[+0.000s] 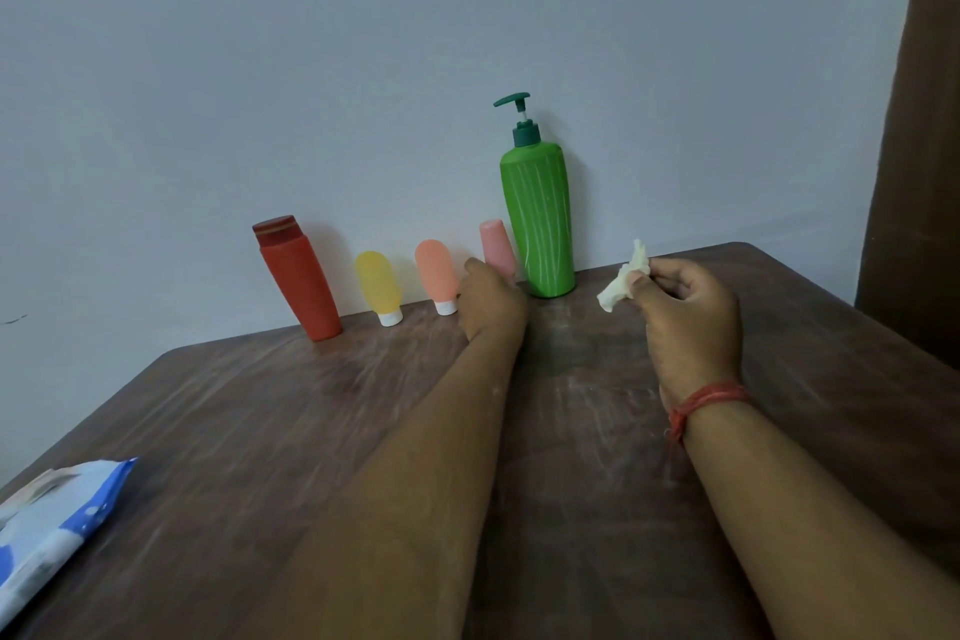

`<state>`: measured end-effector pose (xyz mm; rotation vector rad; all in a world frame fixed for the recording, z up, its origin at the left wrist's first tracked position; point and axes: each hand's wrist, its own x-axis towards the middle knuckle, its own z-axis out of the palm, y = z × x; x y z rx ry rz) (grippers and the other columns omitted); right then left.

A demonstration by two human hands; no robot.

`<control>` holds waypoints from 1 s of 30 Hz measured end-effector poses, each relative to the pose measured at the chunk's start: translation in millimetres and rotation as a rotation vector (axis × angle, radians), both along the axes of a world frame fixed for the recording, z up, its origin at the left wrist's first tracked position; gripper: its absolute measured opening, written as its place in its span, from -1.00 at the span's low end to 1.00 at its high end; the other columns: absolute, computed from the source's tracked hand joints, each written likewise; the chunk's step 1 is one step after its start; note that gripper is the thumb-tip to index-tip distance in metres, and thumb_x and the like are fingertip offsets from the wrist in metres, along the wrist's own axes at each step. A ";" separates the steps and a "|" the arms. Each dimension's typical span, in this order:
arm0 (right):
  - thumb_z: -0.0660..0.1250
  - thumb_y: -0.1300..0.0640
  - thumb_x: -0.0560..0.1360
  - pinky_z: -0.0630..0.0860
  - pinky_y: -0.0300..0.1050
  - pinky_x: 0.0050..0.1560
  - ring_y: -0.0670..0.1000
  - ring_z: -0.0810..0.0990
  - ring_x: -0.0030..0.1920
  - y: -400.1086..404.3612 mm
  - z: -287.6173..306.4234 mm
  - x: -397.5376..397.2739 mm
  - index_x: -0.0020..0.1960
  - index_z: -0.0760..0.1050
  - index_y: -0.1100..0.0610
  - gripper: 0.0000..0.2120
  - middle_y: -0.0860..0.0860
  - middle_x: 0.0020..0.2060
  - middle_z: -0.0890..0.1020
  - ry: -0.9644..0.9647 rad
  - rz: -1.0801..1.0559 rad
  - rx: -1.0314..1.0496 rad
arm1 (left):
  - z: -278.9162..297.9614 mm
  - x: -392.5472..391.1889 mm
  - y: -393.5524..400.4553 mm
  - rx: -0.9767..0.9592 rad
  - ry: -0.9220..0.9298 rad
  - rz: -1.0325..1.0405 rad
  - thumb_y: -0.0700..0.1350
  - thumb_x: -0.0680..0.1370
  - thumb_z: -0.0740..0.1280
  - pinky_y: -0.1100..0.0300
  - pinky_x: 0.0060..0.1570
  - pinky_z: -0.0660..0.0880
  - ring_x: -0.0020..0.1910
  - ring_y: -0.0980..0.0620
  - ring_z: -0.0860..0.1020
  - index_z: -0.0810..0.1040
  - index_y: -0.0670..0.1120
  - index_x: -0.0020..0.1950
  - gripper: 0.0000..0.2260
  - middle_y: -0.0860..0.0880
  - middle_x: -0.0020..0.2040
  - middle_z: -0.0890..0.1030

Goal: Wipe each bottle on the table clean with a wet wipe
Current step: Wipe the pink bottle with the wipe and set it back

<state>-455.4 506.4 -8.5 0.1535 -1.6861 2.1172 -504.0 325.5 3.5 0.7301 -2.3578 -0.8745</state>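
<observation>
Nearest lay a wet-wipe pack [49,520]. Right hand [685,317] pinched a crumpled wet wipe [623,278]; left hand [491,299], fingers hidden, reached the pink bottle [497,247] beside the green pump bottle [540,218].

We face a plain, pale blue-grey wall [363,42] that fills most of the view, unmarked but for a small dark fleck low on its left side. Against it stands a dark brown wooden table [234,405], its top scuffed with pale streaks and its far corners rounded. At the right edge hangs a tall brown strip [919,146], perhaps a curtain or a door; we cannot tell which. The light is dim, even and cool, casting soft shadows.
</observation>
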 end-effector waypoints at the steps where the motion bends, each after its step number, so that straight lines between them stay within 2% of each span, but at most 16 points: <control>1: 0.44 0.13 0.47 0.62 0.07 0.08 -0.13 0.69 -0.08 -0.5 0.3 -0.5 -0.21 0.61 -0.13 -0.83 -0.15 -0.19 0.72 0.004 -0.001 0.005 | -0.2 -1.1 -0.1 -0.005 -0.002 0.003 -0.16 0.58 0.39 -0.13 0.09 0.57 0.17 -0.24 0.59 0.34 -0.18 0.28 -0.65 -0.20 0.21 0.58; 9: 0.43 0.15 0.48 0.62 0.11 0.07 -0.07 0.70 -0.09 -7.6 -2.4 1.1 -0.18 0.62 -0.09 -0.86 -0.09 -0.19 0.72 0.011 0.041 0.016 | -0.8 -4.3 2.1 -0.009 -0.013 0.032 -0.18 0.57 0.38 -0.12 0.08 0.57 0.20 -0.23 0.58 0.35 -0.18 0.28 -0.66 -0.19 0.22 0.57; 19: 0.42 0.11 0.46 0.62 0.15 0.07 -0.04 0.70 -0.08 -8.3 -1.3 3.2 -0.14 0.64 -0.07 -0.92 -0.08 -0.16 0.72 -0.003 0.074 0.023 | -1.0 4.4 2.8 0.040 -0.008 0.022 -0.21 0.56 0.41 -0.08 0.18 0.54 0.25 -0.23 0.54 0.37 -0.26 0.31 -0.62 -0.23 0.27 0.54; 22: 0.42 0.10 0.45 0.62 0.15 0.07 -0.04 0.70 -0.08 -8.1 -1.1 3.5 -0.15 0.64 -0.09 -0.91 -0.08 -0.17 0.72 -0.004 0.071 0.020 | -5.4 14.6 8.9 0.035 0.073 0.048 -0.17 0.59 0.38 -0.06 0.17 0.52 0.23 -0.22 0.52 0.39 -0.26 0.29 -0.65 -0.23 0.27 0.51; 24: 0.42 0.10 0.44 0.62 0.15 0.07 -0.04 0.70 -0.08 -8.3 -1.3 3.8 -0.13 0.64 -0.06 -0.93 -0.08 -0.16 0.72 -0.012 0.067 0.017 | -5.2 22.4 17.5 -0.050 0.155 0.057 -0.15 0.59 0.37 -0.07 0.16 0.50 0.22 -0.21 0.49 0.41 -0.25 0.28 -0.67 -0.21 0.24 0.49; 27: 0.43 0.09 0.45 0.62 0.14 0.07 -0.06 0.70 -0.09 -8.3 -0.1 4.8 -0.10 0.64 -0.03 -0.95 -0.08 -0.17 0.72 -0.026 0.056 0.023 | 9.7 25.4 24.7 -0.203 0.269 -0.061 -0.18 0.58 0.37 -0.04 0.22 0.45 0.20 -0.17 0.47 0.43 -0.25 0.28 -0.69 -0.19 0.21 0.49; 30: 0.43 0.11 0.47 0.61 0.13 0.08 -0.06 0.70 -0.08 -3.4 3.9 4.4 -0.11 0.64 -0.02 -0.96 -0.08 -0.18 0.72 -0.039 0.038 0.009 | 35.0 22.0 26.2 -0.217 0.342 -0.182 -0.19 0.58 0.37 0.00 0.30 0.39 0.25 -0.16 0.45 0.41 -0.25 0.37 -0.62 -0.19 0.27 0.48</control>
